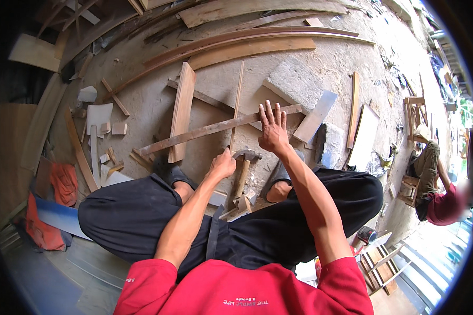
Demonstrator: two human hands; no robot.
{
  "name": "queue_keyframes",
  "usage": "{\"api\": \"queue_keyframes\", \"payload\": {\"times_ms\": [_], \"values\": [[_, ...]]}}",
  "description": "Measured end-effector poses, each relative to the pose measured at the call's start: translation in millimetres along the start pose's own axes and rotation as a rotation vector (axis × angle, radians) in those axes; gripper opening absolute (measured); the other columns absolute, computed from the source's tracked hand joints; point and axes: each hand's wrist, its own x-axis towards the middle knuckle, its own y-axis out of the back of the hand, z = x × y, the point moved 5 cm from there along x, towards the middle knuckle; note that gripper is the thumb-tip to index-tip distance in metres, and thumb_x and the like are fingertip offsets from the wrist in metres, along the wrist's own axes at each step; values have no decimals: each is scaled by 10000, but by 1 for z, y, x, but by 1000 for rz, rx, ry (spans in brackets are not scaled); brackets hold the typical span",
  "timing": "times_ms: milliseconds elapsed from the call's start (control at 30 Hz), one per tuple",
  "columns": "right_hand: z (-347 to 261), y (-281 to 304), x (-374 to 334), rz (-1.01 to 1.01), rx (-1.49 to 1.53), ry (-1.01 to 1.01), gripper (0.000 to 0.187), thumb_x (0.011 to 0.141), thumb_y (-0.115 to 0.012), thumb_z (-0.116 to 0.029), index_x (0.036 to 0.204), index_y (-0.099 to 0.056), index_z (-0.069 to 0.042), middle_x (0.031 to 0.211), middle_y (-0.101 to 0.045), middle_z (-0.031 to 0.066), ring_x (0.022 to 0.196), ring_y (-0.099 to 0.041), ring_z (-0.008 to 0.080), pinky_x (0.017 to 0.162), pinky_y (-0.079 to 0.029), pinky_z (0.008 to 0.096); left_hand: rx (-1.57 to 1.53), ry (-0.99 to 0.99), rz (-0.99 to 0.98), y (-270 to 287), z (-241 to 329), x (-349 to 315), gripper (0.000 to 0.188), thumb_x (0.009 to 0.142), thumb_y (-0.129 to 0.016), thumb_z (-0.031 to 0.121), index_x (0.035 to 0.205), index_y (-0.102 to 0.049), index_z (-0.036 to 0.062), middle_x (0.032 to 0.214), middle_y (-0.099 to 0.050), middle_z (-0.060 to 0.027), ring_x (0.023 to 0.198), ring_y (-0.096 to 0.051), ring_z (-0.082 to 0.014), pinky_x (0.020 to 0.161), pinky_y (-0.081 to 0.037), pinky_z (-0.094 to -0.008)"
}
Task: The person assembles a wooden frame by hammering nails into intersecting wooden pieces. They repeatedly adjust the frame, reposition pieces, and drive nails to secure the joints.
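Left hand (pixel 223 165) curled closed round the near end of a thin wooden strip (pixel 239 89), right hand (pixel 273 134) spread open over a long bar (pixel 194 137), gripping nothing; strip and bar cross well in from the floor's (pixel 147 100) left edge, hammer (pixel 242 177) just beside the left hand

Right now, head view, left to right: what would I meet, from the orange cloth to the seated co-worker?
Orange cloth → wide wooden board → left hand → hammer → right hand → paint can → co-worker.
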Motion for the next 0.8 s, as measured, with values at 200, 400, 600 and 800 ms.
{"api": "queue_keyframes", "payload": {"times_ms": [200,400,600,800], "values": [[3,0,-2,-8,43,-12,993,684,-561,-103,1551,-76,-108,1619,-36,125,1483,32,385,1187,2,527,-72,69,126,11,16,11,508,892,-528,414,1120,-570,-38,1095,-618,-338,1088,-579,-483,947,-451,-509],[0,3,-1,-14,19,-4,992,683,-563,-98,1549,-80,-102,1617,-40,134,1481,26,396,1186,-5,534,-491,48,368,5,14,66,508,873,-634,478,929,-636,-27,892,-672,-166,867,-631,-246,754,-479,-406],[-3,7,-2,30,51,-6,948,693,-556,-81,1545,-141,-118,1613,-97,116,1483,-20,384,1191,-41,532,-609,-101,531,-11,-1,89,546,899,-591,470,849,-633,-72,856,-652,-290,832,-657,-418,703,-478,-484],[0,6,-2,-37,15,-25,1010,691,-616,-139,1549,-85,-109,1617,-48,126,1481,19,392,1188,-27,533,-541,-51,538,-10,10,83,571,921,-551,484,829,-623,-75,840,-641,-302,839,-653,-435,706,-477,-495]]}}
